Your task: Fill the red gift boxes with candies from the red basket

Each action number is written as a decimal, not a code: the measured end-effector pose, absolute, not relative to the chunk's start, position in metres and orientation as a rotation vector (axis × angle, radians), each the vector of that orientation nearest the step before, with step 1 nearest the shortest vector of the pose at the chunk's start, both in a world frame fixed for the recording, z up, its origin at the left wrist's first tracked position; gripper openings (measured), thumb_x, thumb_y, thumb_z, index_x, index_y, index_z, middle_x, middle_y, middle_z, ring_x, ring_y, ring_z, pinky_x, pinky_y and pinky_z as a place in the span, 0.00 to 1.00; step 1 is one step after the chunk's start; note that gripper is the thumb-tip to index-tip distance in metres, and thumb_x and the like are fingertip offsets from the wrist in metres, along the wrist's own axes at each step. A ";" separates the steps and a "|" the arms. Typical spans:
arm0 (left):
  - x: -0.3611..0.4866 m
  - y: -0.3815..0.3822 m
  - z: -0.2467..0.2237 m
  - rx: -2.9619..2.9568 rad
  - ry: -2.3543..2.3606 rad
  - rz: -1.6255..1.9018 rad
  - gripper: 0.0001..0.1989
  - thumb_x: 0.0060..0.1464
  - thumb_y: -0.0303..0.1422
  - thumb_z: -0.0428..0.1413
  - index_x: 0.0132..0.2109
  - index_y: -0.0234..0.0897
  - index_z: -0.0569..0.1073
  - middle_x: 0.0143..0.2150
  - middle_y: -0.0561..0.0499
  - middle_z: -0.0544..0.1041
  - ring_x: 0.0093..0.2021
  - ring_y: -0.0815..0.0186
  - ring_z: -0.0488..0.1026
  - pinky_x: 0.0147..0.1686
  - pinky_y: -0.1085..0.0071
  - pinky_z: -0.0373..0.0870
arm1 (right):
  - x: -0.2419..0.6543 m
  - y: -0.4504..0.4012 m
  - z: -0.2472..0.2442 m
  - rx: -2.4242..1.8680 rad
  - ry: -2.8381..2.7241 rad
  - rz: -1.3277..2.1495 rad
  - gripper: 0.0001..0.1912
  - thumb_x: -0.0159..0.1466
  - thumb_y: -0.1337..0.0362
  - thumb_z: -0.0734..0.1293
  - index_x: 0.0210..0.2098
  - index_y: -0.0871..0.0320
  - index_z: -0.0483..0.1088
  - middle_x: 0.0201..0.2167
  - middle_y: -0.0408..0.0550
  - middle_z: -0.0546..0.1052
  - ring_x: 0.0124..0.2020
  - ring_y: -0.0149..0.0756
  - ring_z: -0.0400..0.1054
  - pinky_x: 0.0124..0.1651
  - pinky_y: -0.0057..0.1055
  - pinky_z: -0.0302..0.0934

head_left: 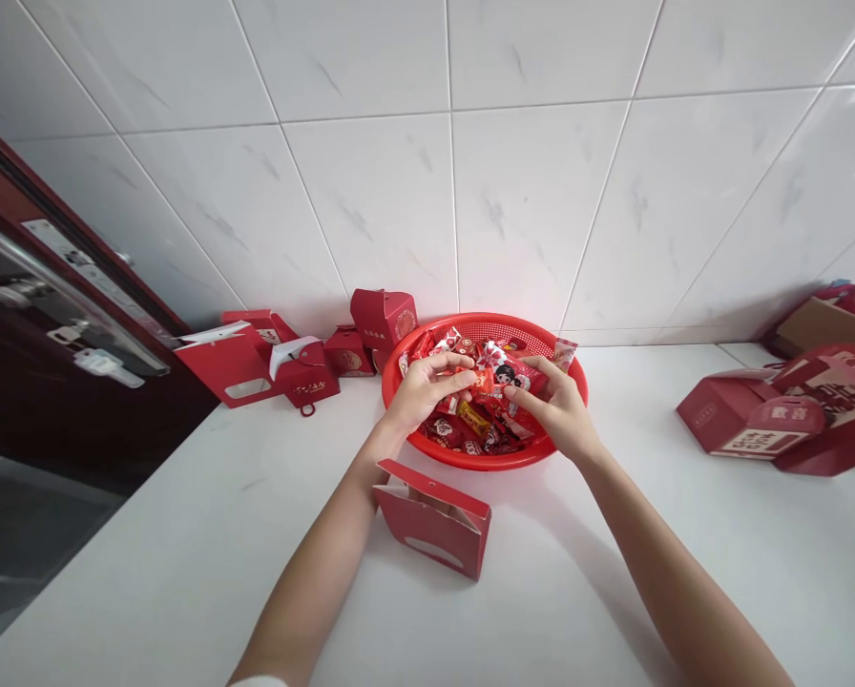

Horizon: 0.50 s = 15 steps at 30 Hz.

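Over a red plastic basket (581, 382) of wrapped sweets, both hands work close together. Between its thumb and fingers, my left hand (427, 386) pinches a small orange-red wrapped candy (482, 382). My right hand (560, 405) is closed on a red candy packet (513, 372) printed with a dark-haired cartoon figure. Among the sweets below lies a yellow-wrapped candy (473, 418). In front of the basket, beside my left forearm, stands a red gift box (431, 525) with its top partly open and an oval window on its front.
Several red boxes stand at the back left, including a windowed box (231, 367) and a small box (305, 377). Larger dark-red boxes (749, 415) and a brown carton (832, 324) are at the right. A door with keys (105, 365) borders the table's left side; tiled wall behind.
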State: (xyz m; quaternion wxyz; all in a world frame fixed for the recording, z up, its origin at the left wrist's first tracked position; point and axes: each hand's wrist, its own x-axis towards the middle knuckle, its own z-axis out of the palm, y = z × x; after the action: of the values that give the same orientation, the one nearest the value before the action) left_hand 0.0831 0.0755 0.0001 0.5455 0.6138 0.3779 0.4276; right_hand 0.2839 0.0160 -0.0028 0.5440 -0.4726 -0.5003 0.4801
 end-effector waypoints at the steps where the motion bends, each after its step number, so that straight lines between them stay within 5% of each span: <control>1: 0.084 0.075 0.001 1.444 0.904 1.027 0.23 0.40 0.47 0.72 0.38 0.38 0.78 0.32 0.52 0.78 0.28 0.64 0.76 0.32 0.67 0.74 | 0.284 0.016 -0.002 -1.118 -1.226 1.120 0.22 0.52 0.50 0.77 0.43 0.50 0.73 0.28 0.42 0.77 0.26 0.41 0.72 0.22 0.36 0.70; 8: 0.087 0.069 0.000 1.510 0.962 1.133 0.22 0.42 0.48 0.70 0.37 0.37 0.75 0.35 0.53 0.76 0.30 0.67 0.76 0.29 0.73 0.73 | 0.288 0.017 0.000 -1.188 -1.436 0.988 0.22 0.56 0.51 0.75 0.46 0.52 0.74 0.35 0.46 0.79 0.33 0.43 0.74 0.28 0.35 0.72; 15: 0.094 0.059 0.000 1.780 1.018 1.125 0.14 0.55 0.44 0.62 0.39 0.38 0.76 0.36 0.52 0.79 0.24 0.72 0.71 0.24 0.75 0.67 | 0.288 0.018 -0.002 -1.192 -1.372 1.040 0.24 0.56 0.48 0.75 0.47 0.53 0.73 0.22 0.39 0.72 0.20 0.34 0.65 0.21 0.33 0.67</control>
State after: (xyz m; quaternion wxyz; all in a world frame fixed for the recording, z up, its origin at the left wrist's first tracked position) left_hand 0.0935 0.0588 -0.0001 0.3907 0.7004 0.4007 0.4429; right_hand 0.2879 0.0177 -0.0020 0.5002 -0.4928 -0.5675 0.4300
